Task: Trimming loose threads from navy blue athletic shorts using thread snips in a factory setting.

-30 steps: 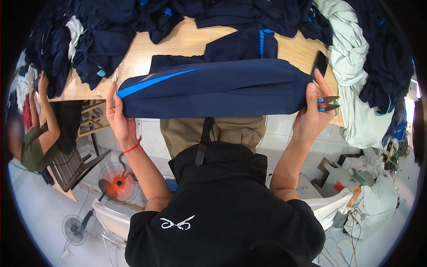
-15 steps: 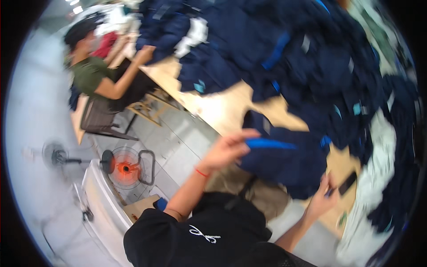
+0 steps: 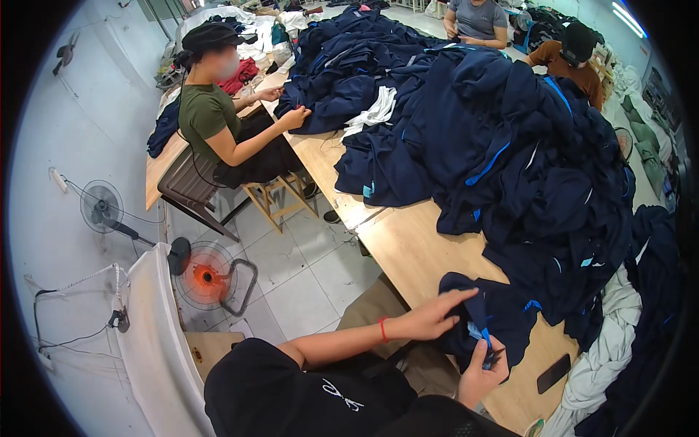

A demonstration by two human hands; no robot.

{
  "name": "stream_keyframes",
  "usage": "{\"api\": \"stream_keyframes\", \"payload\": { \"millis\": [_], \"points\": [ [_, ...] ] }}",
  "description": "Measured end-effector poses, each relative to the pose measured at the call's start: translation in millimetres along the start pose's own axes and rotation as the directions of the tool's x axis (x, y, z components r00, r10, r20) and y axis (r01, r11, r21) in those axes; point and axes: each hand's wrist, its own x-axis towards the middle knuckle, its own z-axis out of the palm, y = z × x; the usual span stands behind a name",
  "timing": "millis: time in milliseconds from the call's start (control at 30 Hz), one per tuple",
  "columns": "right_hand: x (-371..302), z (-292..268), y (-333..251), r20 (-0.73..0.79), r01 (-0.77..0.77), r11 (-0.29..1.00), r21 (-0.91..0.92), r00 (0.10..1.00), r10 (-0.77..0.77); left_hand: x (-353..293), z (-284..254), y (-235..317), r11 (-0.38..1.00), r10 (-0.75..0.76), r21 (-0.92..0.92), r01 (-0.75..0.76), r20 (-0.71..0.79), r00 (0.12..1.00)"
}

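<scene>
A navy garment (image 3: 510, 306) with bright blue trim lies at the near edge of the table, partly over my lap. My left hand (image 3: 429, 317) rests against a raised fold of it, fingers stretched out and fingertips apart. Close beside, my right hand (image 3: 482, 375) is closed around a small dark pointed tool (image 3: 496, 357) that looks like thread snips, most of it hidden by the fingers. Its tip is near a strip of blue trim (image 3: 486, 336) and a pale blue label (image 3: 475, 331) on the garment.
A large heap of navy garments (image 3: 510, 138) covers much of the wooden table (image 3: 408, 240). A black phone (image 3: 553, 373) lies right of my hands, beside white cloth (image 3: 608, 349). A seated co-worker (image 3: 211, 109) handles navy fabric; others sit beyond. A fan (image 3: 207, 278) stands on the left.
My right hand has moved left and in toward my left hand. My left hand has shifted right and down; the blue strip it held up now hangs near my right hand. The view has tilted up.
</scene>
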Motion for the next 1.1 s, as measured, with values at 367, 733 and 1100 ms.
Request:
{"api": "stream_keyframes", "payload": {
  "millis": [367,733,1100],
  "points": [
    [0.0,-33.1,4.2,0.054,0.123,0.991,-0.045,0.991,-0.121,-13.8,-50.6,-34.7,0.751,0.045,0.586,0.305,-0.507,0.861],
    [13.3,-29.5,54.8,-0.298,0.036,0.935,-0.353,0.943,-0.149,-23.7,-61.7,-42.3,-0.034,-0.690,-0.977,0.210,0.175,0.703],
    [4.3,-88.2,138.1,0.396,-0.403,-0.144,0.904,0.659,0.640,-20.8,-70.7,-48.9,-0.076,-0.564,-0.967,0.243,0.243,0.789]
  ]
}}
